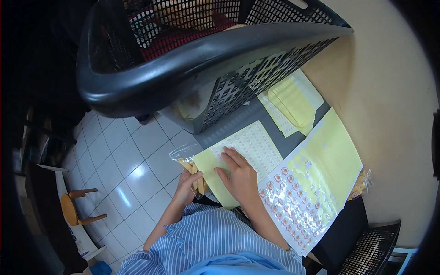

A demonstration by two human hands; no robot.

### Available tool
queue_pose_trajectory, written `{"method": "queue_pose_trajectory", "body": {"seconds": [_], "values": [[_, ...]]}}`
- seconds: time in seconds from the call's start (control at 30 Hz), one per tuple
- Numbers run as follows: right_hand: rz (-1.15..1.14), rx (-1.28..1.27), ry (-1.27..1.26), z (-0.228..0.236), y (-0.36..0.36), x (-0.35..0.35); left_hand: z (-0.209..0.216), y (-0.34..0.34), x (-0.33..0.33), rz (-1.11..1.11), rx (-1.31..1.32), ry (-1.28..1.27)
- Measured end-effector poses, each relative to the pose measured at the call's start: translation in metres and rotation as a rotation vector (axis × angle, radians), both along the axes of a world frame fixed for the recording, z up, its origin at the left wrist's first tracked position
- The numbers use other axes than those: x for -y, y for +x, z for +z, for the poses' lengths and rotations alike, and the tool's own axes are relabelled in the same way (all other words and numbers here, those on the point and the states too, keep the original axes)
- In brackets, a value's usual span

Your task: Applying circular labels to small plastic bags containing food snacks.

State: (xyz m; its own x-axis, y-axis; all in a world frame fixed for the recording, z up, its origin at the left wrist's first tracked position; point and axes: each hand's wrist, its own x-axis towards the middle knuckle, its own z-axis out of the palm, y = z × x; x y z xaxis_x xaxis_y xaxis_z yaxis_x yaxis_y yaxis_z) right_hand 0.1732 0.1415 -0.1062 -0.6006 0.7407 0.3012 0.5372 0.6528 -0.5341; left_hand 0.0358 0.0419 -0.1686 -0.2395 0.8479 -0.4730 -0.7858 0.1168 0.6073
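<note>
My left hand is closed around a clear plastic bag with yellow stick-shaped pieces inside, at the left edge of a sticker sheet. That pale yellow sheet has rows of small printed stickers on its far right part and a bare strip nearer me. Over it lies my right hand, fingers stretched out and thumb apart, fingertips at the boundary between the bare strip and the stickers. To the right is a larger glossy sheet of round stickers, partly peeled to its yellow backing.
A big black plastic crate with mesh sides looms ahead. Beside it lie more yellow sheets on a grey surface. Another bag of yellow pieces and a black crate are at right. A wooden stool stands on the tiled floor.
</note>
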Motion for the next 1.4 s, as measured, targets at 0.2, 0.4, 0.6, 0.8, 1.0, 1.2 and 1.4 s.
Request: {"method": "queue_pose_trajectory", "body": {"seconds": [0.2, 0.4, 0.6, 0.8, 1.0, 1.2, 1.4], "values": [[0.016, -0.029, -0.022, 0.000, -0.003, 0.007, 0.005, 0.012, -0.005, 0.017, -0.160, -0.029], [0.087, -0.170, -0.243, 0.006, -0.002, 0.015, 0.011, 0.012, 0.014, 0.050, -0.078, 0.050], [0.120, -0.282, -0.383, 0.012, 0.001, 0.019, 0.011, 0.013, 0.018, 0.025, -0.003, 0.081], [0.059, -0.310, -0.284, 0.014, 0.001, 0.027, 0.013, 0.018, 0.016, 0.077, -0.045, 0.162], [0.040, -0.325, -0.232, 0.014, 0.001, 0.030, 0.012, 0.025, 0.013, 0.260, -0.159, 0.227], [0.060, -0.357, -0.166, 0.018, 0.002, 0.031, 0.017, 0.024, 0.008, 0.232, -0.082, 0.275], [0.061, -0.387, -0.177, 0.025, 0.003, 0.032, 0.021, 0.023, 0.007, 0.167, -0.143, 0.226]]}}
